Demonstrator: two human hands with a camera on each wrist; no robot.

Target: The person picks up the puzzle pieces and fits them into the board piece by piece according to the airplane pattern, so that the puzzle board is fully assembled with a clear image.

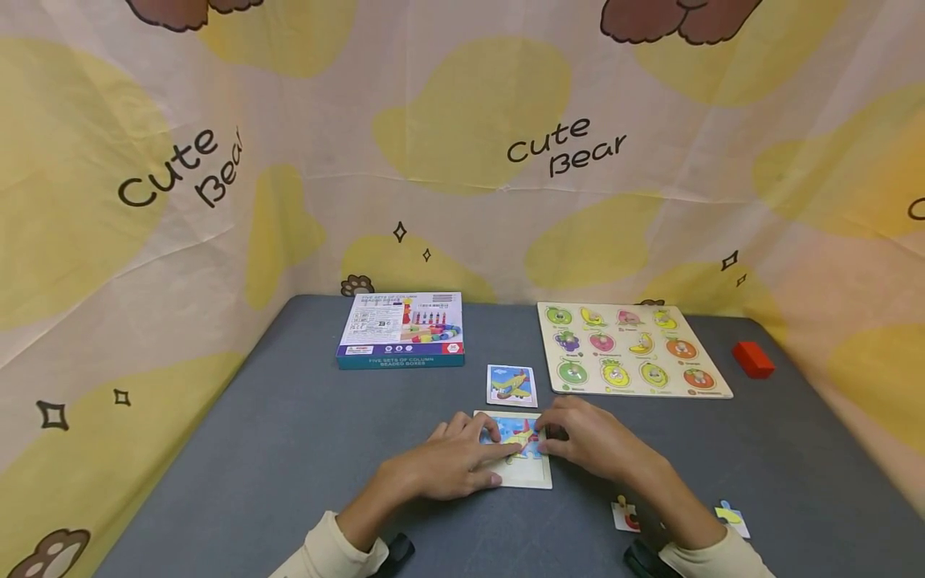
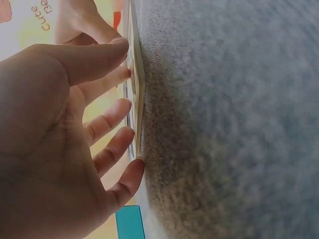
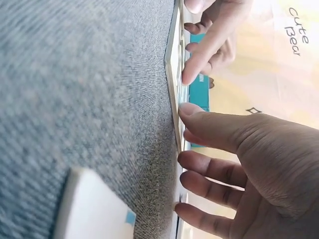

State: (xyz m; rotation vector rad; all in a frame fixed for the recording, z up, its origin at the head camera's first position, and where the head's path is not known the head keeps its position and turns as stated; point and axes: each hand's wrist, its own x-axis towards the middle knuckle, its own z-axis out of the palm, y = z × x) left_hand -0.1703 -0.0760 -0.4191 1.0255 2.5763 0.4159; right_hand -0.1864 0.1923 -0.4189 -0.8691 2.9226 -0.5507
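Note:
A small puzzle board [image 1: 526, 475] lies on the table, with joined pieces of an airplane picture [image 1: 515, 427] in its upper part. My left hand [image 1: 451, 461] reaches over the board from the left; its straight index finger presses on the pieces, and the other fingers touch the board's left side. At the board's right edge, my right hand [image 1: 596, 437] touches the pieces with thumb and index fingertips. In the right wrist view the thumb [image 3: 192, 110] rests on the board's surface and the other fingers are loosely bent. Just beyond the board lies an airplane picture card [image 1: 511, 386].
Loose puzzle pieces [image 1: 625, 514] [image 1: 733, 518] lie by my right forearm. Farther back are a fruit board [image 1: 632, 385] on the right, a red block [image 1: 753, 360] beside it, and a boxed bead set [image 1: 401, 329] on the left. A printed cloth [image 1: 462, 225] hangs behind.

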